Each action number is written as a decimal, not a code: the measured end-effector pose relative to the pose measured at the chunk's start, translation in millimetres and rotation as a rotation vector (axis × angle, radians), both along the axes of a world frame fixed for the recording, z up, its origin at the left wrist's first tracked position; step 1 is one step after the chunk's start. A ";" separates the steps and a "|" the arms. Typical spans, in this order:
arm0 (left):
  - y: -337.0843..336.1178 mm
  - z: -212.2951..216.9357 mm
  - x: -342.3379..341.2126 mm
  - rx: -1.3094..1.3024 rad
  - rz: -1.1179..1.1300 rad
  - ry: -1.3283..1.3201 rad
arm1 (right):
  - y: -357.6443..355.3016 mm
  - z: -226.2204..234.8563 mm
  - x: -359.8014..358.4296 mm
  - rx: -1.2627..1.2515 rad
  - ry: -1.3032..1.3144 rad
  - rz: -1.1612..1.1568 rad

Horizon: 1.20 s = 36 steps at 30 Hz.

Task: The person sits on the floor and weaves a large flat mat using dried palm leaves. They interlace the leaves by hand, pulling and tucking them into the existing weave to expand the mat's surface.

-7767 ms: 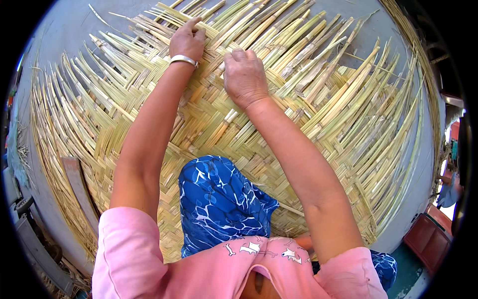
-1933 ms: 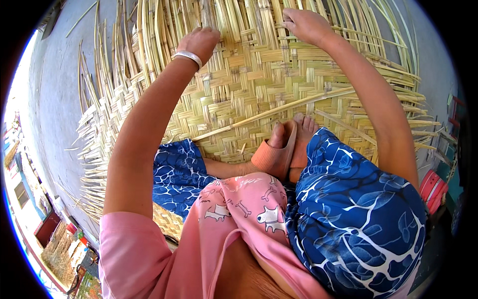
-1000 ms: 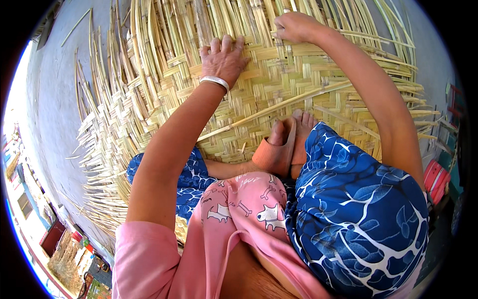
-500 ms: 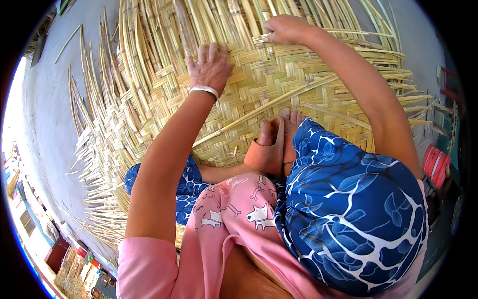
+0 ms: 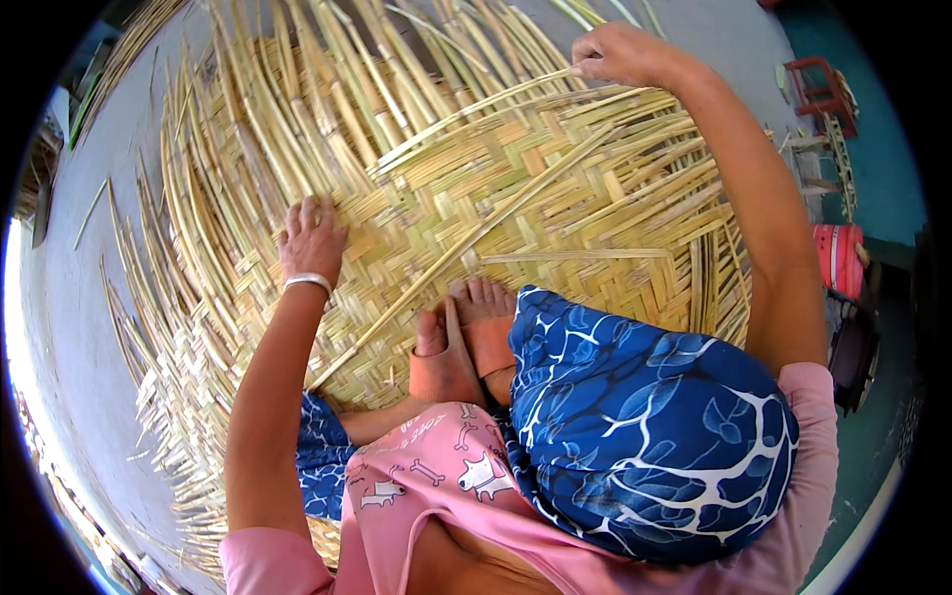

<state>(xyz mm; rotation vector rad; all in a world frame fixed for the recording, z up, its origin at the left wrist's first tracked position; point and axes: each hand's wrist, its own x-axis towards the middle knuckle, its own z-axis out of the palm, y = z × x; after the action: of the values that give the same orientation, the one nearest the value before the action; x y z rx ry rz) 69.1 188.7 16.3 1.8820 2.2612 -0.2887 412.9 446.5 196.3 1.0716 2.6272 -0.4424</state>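
A large woven mat of pale yellow-green split reeds spreads beneath me, with long unwoven reed ends fanning out along its far and left sides. On its left part my left hand lies flat, fingers stretched over the place where the weave meets the loose ends. At the far right edge, my right hand pinches the end of a reed strip. That strip runs leftward and down from the fingers, across the bases of the upright reeds. A separate long reed rests diagonally over the weave.
My feet in orange slippers rest on the mat, near my knee in blue patterned trousers. To the right are a pink-red container and a reddish-brown stool. More reeds lie on the grey floor at far left.
My right hand has risen to the right, and the strip it pinches now stands out from the weave. My left hand has shifted left and nearer. The view has moved too.
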 end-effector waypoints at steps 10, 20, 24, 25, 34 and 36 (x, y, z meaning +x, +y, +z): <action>9.5 12.1 13.3 -0.113 0.005 0.031 | 11.4 -8.4 79.6 -0.007 0.080 -0.158; 14.3 17.0 11.3 -0.111 -0.033 0.044 | -2.8 17.8 89.5 -0.429 0.354 -0.475; 15.6 20.2 12.0 -0.125 -0.044 0.056 | -12.5 23.6 104.8 -0.437 0.370 -0.331; 15.9 20.7 11.1 -0.132 -0.045 0.062 | -14.0 24.6 106.8 -0.423 0.368 -0.293; 22.9 26.1 10.9 -0.142 -0.117 0.041 | -40.0 1.7 102.9 0.252 0.094 -0.177; 21.8 24.9 10.9 -0.147 -0.112 0.045 | -42.6 -17.9 98.3 0.365 0.027 -0.196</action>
<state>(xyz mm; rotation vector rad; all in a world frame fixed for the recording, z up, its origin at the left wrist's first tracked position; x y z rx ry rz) 79.9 210.5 41.1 1.9473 2.1017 -0.5041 511.2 403.8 178.4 1.4500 2.7024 -0.0094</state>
